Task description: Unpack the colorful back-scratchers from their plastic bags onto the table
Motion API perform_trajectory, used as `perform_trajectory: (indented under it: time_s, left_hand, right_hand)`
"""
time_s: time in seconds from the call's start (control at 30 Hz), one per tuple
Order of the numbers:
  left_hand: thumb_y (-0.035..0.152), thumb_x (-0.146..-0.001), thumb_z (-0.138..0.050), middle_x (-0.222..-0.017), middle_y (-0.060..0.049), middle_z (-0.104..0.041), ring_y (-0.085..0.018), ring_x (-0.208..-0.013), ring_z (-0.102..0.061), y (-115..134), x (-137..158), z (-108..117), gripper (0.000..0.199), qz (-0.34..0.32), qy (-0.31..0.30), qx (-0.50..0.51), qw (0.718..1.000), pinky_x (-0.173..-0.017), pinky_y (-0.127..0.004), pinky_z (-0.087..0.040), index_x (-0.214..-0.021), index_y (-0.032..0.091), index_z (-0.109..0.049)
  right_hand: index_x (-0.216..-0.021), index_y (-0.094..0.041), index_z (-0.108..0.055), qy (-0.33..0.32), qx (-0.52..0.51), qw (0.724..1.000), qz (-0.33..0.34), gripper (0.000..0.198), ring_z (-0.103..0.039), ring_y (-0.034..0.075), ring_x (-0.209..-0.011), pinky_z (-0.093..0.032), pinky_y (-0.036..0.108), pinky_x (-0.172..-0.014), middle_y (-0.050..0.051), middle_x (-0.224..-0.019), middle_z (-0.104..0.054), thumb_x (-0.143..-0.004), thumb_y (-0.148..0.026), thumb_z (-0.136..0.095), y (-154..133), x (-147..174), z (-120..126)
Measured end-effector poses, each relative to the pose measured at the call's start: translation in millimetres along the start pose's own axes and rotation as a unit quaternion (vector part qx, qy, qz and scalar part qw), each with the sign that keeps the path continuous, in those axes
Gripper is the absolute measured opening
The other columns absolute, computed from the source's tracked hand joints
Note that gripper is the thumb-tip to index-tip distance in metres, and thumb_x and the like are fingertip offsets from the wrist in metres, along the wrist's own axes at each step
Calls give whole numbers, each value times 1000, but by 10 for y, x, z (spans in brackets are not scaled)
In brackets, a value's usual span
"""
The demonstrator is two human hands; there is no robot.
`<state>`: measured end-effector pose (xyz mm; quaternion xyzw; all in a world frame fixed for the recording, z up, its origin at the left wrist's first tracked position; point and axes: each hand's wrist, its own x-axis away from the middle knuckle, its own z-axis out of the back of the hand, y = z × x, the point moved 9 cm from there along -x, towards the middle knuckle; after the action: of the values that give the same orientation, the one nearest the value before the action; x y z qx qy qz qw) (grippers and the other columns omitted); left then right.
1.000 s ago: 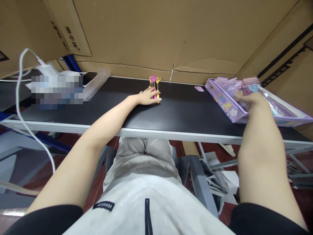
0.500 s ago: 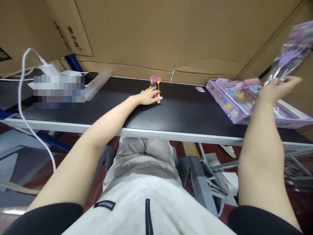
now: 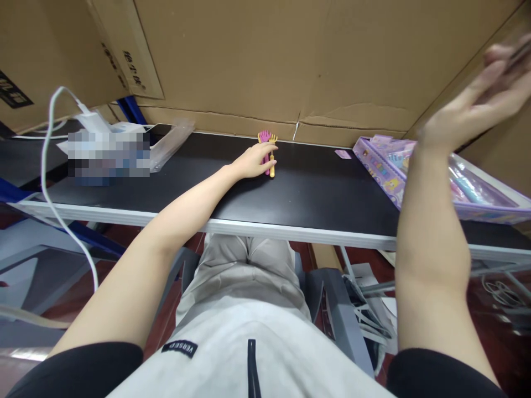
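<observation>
My left hand [image 3: 251, 161] lies on the black tabletop with its fingers stretched over several small sticks with hand-shaped heads, like mini back scratchers. A pink head [image 3: 264, 135] and a yellow stick [image 3: 272, 167] show past the fingers; the hand covers the rest. At the upper right edge, my right hand [image 3: 481, 105] is raised above the table, blurred by motion. Its fingers curl round a thin dark piece [image 3: 518, 57] that is cut off by the frame. Below it stands a purple printed display box [image 3: 379, 174], holding clear-wrapped items [image 3: 467, 179], partly hidden by my forearm.
A small pink card [image 3: 343, 154] lies left of the box. On the left are a clear plastic sleeve [image 3: 172, 145], a blurred-out pile and a white cable [image 3: 46, 160]. Cardboard walls [image 3: 257, 61] rise behind the table [image 3: 315, 182], which has a metal front edge.
My right hand has moved up and turned, and the bagged purple hand-headed stick it held is out of clear view. My left hand remains on the sticks, its fingers slightly shifted.
</observation>
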<state>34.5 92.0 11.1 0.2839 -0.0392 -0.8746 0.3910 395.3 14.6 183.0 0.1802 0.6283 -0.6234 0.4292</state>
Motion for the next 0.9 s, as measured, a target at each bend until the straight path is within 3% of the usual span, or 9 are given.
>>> perform_trajectory:
  time_s: [0.07,0.13,0.23,0.3,0.37,0.47,0.6,0.77,0.9]
  left_hand:
    - [32,-100,-57,-154,-18,-63,-32,-149,-55,35,9,58,53,-4,21,5,1000,-128,-52,-41,-151,17,-60]
    - [33,-101,-56,-155,-17,-63,-32,-149,-56,95,25,120,54,-9,37,7,999,-128,-52,-41,-154,18,-57]
    - [40,-104,-54,-162,-15,-56,-33,-152,-53,214,51,226,58,-16,60,8,998,-129,-52,-38,-158,21,-52]
    - [47,-105,-54,-167,-14,-51,-32,-154,-50,279,62,298,61,-16,79,6,997,-130,-51,-37,-161,26,-48]
    - [51,-104,-55,-168,-14,-49,-32,-155,-48,331,62,342,60,-24,91,0,996,-129,-50,-38,-159,26,-51]
    - [48,-102,-57,-161,-16,-56,-33,-151,-51,351,44,318,45,-40,83,-16,996,-125,-50,-40,-138,22,-67]
    - [41,-98,-63,-152,-14,-63,-35,-142,-58,238,29,254,25,-18,60,-32,998,-120,-56,-43,-109,22,-76]
    - [35,-97,-62,-148,-13,-66,-36,-138,-59,120,57,311,20,28,62,-40,997,-118,-58,-42,-104,23,-75]
    - [29,-97,-57,-146,-13,-67,-37,-138,-58,78,73,363,22,56,68,-43,995,-118,-61,-40,-105,23,-76]
  right_hand:
    - [-154,-16,-60,5,-57,991,122,58,-45,11,-157,-31,19,-129,11,-157,-60,-111,-3,-23,-552,168,-31]
    - [-148,-14,-59,-14,-134,982,136,56,-49,9,-154,-33,19,-128,14,-157,-59,-109,1,-22,-827,306,-134]
    - [-147,-12,-49,-65,-308,949,1,41,-52,8,-151,-39,22,-127,18,-163,-53,-112,-4,-28,-839,555,-434]
    - [-144,-17,-46,-113,-440,884,-111,32,-61,13,-144,-45,34,-127,14,-159,-58,-113,-11,-37,-754,851,-731]
    - [-124,-30,-55,-148,-491,834,-202,21,-63,18,-141,-54,48,-120,3,-142,-71,-110,-15,-50,-640,1206,-1003]
    - [-99,-29,-51,-194,-526,779,-282,15,-69,17,-130,-61,44,-107,-3,-119,-74,-103,-19,-60,-502,1680,-1290]
    - [-95,-27,-46,-244,-501,752,-353,22,-72,16,-125,-63,34,-94,-5,-105,-70,-94,-24,-68,-361,2057,-1474]
    - [-91,-26,-44,-250,-505,714,-416,30,-75,19,-118,-65,41,-95,-3,-91,-64,-92,-35,-73,-227,2184,-1606]
    - [-90,-26,-46,-257,-511,694,-438,32,-75,22,-114,-66,48,-96,1,-93,-64,-94,-48,-69,-130,2171,-1704]
